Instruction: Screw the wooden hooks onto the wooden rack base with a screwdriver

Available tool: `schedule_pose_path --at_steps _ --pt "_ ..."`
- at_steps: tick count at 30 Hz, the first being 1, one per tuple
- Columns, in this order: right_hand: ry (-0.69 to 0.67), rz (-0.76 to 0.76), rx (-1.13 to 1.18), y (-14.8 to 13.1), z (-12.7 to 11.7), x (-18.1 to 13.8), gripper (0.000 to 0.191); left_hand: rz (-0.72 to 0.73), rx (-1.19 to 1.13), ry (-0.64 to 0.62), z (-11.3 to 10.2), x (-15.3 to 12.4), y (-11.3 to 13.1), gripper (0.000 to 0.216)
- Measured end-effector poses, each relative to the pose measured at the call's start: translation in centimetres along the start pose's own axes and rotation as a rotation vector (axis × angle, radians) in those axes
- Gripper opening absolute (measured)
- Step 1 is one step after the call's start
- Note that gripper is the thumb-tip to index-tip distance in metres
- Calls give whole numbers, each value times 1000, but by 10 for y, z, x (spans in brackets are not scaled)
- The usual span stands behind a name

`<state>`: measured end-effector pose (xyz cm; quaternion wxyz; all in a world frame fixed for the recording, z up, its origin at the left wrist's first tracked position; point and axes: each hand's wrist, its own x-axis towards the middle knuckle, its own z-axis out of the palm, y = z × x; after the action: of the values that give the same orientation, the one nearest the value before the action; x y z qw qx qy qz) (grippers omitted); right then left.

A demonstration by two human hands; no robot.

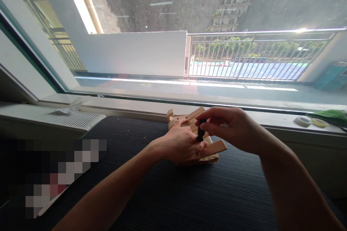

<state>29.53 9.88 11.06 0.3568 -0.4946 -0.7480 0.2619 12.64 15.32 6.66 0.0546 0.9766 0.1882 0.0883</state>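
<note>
My right hand (223, 124) pinches a short, black, stick-like thing (201, 129) between thumb and fingers and holds it nearly upright. Its lower end is close to the fingers of my left hand (179, 143), over a bundle of tan strips (214, 148). The left hand lies across these strips and grips them, with several of its fingers hidden from me. One strip has small dark holes, and another curls up at the far left end. Beneath the strips lies a brown, cardboard-like sheet (213, 159). What the black thing's tip touches is hidden.
The bundle lies on a dark, ribbed tabletop (162, 195) by a large window. On the sill at right are two tape rolls (303, 121) and a green bundle (332, 117). Crumpled clear plastic (71, 107) rests on a white vented cover (54, 116) at left. A blurred-out patch hides the lower left.
</note>
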Motion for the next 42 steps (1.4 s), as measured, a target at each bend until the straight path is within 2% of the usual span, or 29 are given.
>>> schedule_pose_path --at_steps 4,9,13,19,23,27,32,36,39,42 --pt "65 10 -67 4 3 1 20 19 11 0 0 -1 0 34" --pt "-45 -5 -27 -4 2 1 25 -58 13 94 -3 1 4 35" --pt "-52 -43 48 -3 2 1 21 -29 32 46 -4 1 5 35" --pt "45 6 -36 6 6 3 23 -2 13 30 -2 -2 4 34" --pt "-24 14 -34 0 3 2 23 -61 16 87 -2 0 5 35" --pt "-41 -1 20 -2 1 1 23 -55 69 49 -4 2 7 32" --pt "61 27 -58 5 4 1 25 -28 45 3 -5 -1 7 38" --pt "-4 16 -74 2 3 2 21 -30 102 75 -2 0 6 35" --pt "-46 -20 -46 -3 2 1 22 45 167 41 -2 1 5 34" --pt "-27 -34 -41 -2 2 0 18 37 147 38 -2 1 5 33"
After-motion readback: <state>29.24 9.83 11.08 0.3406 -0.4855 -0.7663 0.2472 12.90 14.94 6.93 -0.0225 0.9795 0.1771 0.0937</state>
